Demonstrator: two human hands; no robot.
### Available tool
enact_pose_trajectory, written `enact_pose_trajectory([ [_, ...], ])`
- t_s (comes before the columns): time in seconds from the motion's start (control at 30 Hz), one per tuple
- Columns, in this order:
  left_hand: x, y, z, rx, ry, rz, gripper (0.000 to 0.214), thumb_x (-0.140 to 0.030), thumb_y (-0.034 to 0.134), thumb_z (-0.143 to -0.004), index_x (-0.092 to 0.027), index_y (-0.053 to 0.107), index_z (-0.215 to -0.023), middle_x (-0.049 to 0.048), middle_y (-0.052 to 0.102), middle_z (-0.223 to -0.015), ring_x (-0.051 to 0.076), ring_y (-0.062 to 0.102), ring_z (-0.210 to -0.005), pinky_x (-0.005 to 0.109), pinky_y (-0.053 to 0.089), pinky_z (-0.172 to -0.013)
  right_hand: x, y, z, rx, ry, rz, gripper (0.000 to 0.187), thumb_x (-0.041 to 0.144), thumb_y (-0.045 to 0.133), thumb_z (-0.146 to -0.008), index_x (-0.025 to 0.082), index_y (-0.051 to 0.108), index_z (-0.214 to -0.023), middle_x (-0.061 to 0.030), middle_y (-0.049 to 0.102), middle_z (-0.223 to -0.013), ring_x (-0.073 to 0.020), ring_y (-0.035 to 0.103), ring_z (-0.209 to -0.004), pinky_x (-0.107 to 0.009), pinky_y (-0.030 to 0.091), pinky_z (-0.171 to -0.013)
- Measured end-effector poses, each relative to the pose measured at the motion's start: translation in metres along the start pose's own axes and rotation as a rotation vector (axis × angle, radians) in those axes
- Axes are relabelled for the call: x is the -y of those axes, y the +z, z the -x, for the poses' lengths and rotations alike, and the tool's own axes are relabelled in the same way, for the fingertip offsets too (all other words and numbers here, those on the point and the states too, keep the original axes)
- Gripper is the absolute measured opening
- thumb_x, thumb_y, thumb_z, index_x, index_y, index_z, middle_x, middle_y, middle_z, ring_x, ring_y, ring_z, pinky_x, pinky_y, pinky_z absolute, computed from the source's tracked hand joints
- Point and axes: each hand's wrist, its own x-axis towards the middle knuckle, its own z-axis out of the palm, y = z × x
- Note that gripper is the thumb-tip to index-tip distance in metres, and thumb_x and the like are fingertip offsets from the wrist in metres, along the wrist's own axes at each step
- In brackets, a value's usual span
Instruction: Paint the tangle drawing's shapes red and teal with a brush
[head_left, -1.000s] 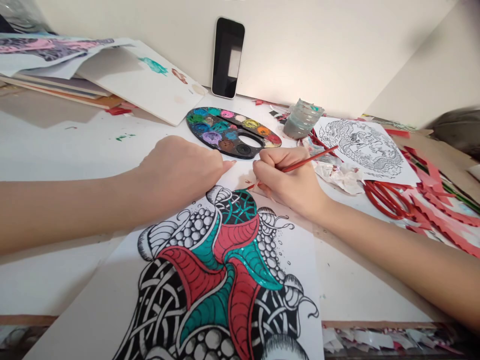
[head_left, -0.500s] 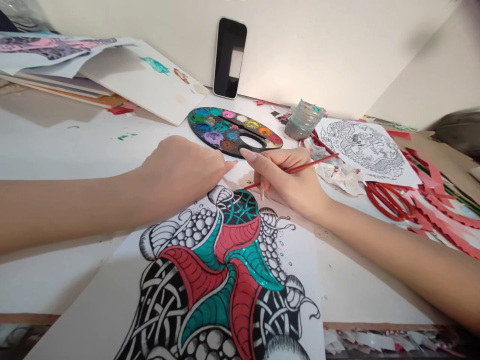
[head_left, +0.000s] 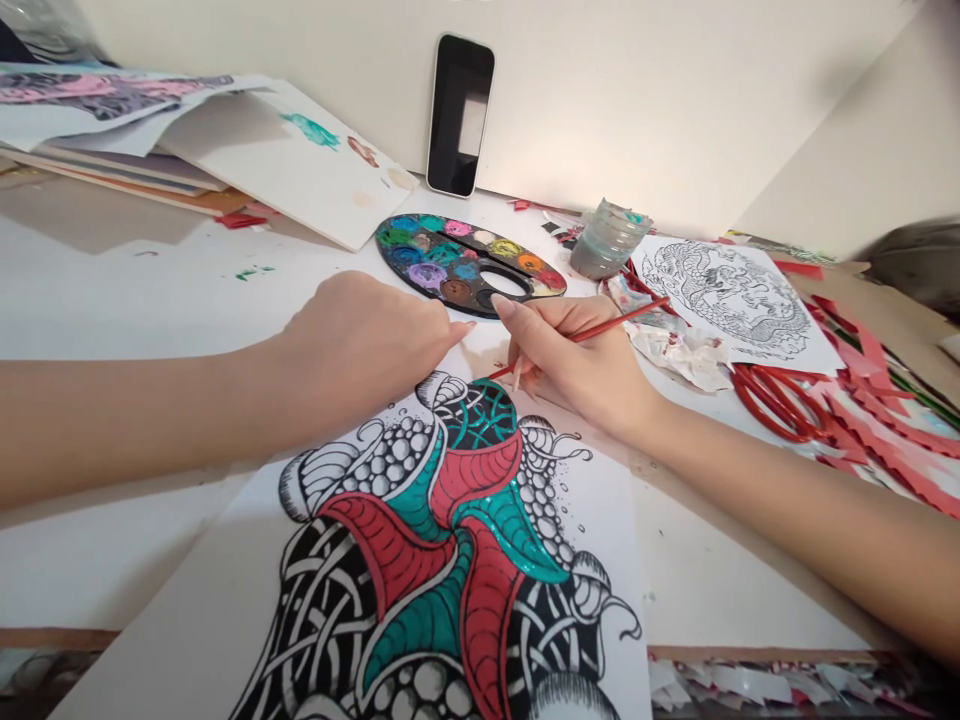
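Here, right fingers (head_left: 531,330) pinch a slim red brush (head_left: 622,319) (left fingers (head_left: 420,335) curled) at a red, teal drawing (head_left: 480,480).

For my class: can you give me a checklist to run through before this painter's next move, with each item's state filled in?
1. Brush in hand: ok. The right hand holds the red brush.
2. Sheet held firm: cannot tell. The left hand is curled by the upper left edge of the patterned sheet; whether it presses down doesn't show.
3. Paint on the brush tip: cannot tell. The tip is too small to judge.
4. Palette clear to see: ok. The palette lies beyond the hands, most wells visible.
5. Clean rinse water: not ok. The contents of the clear container look grey and murky.
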Motion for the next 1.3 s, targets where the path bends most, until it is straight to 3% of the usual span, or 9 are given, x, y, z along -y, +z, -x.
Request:
enact_pose_trajectory([
  [0.13,-0.0009,-0.0003,-0.0018,0.008,-0.022,0.023,0.044,-0.024,0.042,-0.115,-0.016,0.077,-0.090,0.0043,0.050,-0.056,0.030,0.069,-0.065,0.030,0.038,-0.062,-0.0002,0.0010,0.0002,0.002,-0.007,-0.013,0.066,0.051,0.090,-0.101,0.020,0.057,-0.053,0.0041,0.058,-0.047,-0.0060,0.046,-0.042,-0.021,0.031,-0.041],
  [0.27,-0.0025,-0.0015,-0.0036,0.033,-0.022,0.018,0.049,-0.030,0.039,-0.118,-0.016,0.076,-0.088,0.0030,0.045,-0.056,0.030,0.068,-0.065,0.030,0.038,-0.064,-0.0008,0.0013,-0.0001,0.009,-0.029,-0.007,0.064,0.049,0.091,-0.101,0.020,0.059,-0.054,0.0045,0.059,-0.048,-0.0050,0.042,-0.040,-0.022,0.031,-0.040],
  [0.4,-0.0031,-0.0004,-0.0039,0.051,-0.044,0.030,0.040,-0.025,0.046,-0.115,-0.016,0.076,-0.090,0.0032,0.047,-0.057,0.031,0.068,-0.067,0.031,0.040,-0.066,-0.0008,-0.0001,0.0004,-0.017,-0.026,0.032,0.065,0.054,0.087,-0.104,0.021,0.060,-0.055,0.0046,0.056,-0.046,-0.0063,0.043,-0.039,-0.023,0.032,-0.040],
  [0.57,-0.0016,-0.0004,-0.0021,0.055,-0.053,0.077,0.046,-0.027,0.042,-0.117,-0.015,0.078,-0.092,0.0045,0.049,-0.059,0.033,0.071,-0.072,0.033,0.041,-0.068,-0.0010,-0.0002,0.0007,0.008,-0.048,0.022,0.065,0.051,0.087,-0.105,0.021,0.058,-0.055,0.0050,0.057,-0.047,-0.0054,0.042,-0.040,-0.023,0.033,-0.042],
  [0.73,0.0002,-0.0003,-0.0010,0.034,-0.064,0.154,0.033,-0.018,0.052,-0.111,-0.015,0.078,-0.090,0.0040,0.050,-0.058,0.034,0.072,-0.075,0.034,0.042,-0.071,-0.0021,0.0004,0.0003,-0.011,-0.053,0.022,0.064,0.048,0.085,-0.106,0.020,0.060,-0.055,0.0052,0.056,-0.046,-0.0050,0.042,-0.039,-0.022,0.032,-0.041],
  [0.93,-0.0014,-0.0014,-0.0016,0.060,-0.065,0.150,0.043,-0.026,0.044,-0.118,-0.014,0.079,-0.095,0.0048,0.052,-0.061,0.035,0.074,-0.080,0.034,0.044,-0.074,-0.0019,0.0010,0.0005,0.005,-0.059,0.048,0.066,0.054,0.085,-0.105,0.021,0.058,-0.055,0.0048,0.057,-0.047,-0.0061,0.044,-0.041,-0.023,0.035,-0.043],
  [1.3,-0.0016,0.0006,-0.0015,0.017,-0.048,0.018,0.045,-0.028,0.045,-0.117,-0.016,0.075,-0.086,0.0019,0.045,-0.055,0.028,0.067,-0.064,0.030,0.033,-0.062,-0.0004,0.0006,0.0010,-0.011,-0.048,0.076,0.067,0.055,0.086,-0.104,0.021,0.057,-0.054,0.0039,0.058,-0.048,-0.0064,0.044,-0.041,-0.024,0.034,-0.042],
])
